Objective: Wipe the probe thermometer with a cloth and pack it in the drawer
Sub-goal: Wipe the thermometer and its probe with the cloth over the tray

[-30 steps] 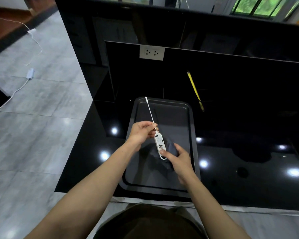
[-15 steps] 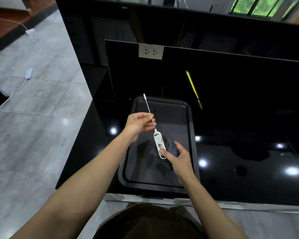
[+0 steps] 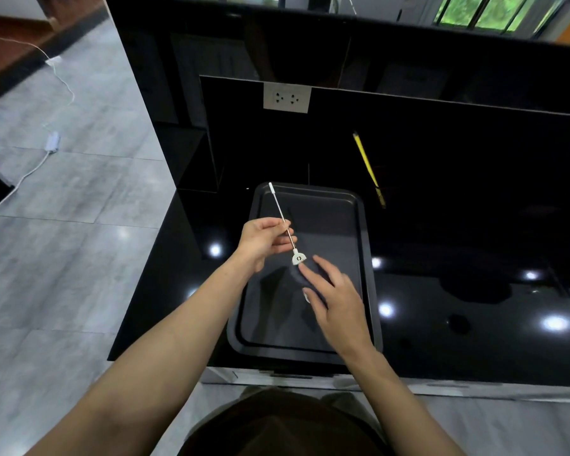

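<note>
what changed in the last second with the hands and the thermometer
The right hand let go of the thermometer body and now lies with straight fingers over the dark cloth in the tray. The white body now shows end-on, so the thermometer seems to have turned. The left hand kept its pinch on the metal probe, tip pointing away. The tray and the yellow pencil stayed put.

Left hand pinching (fingers curled); right hand flat, fingers extended.
</note>
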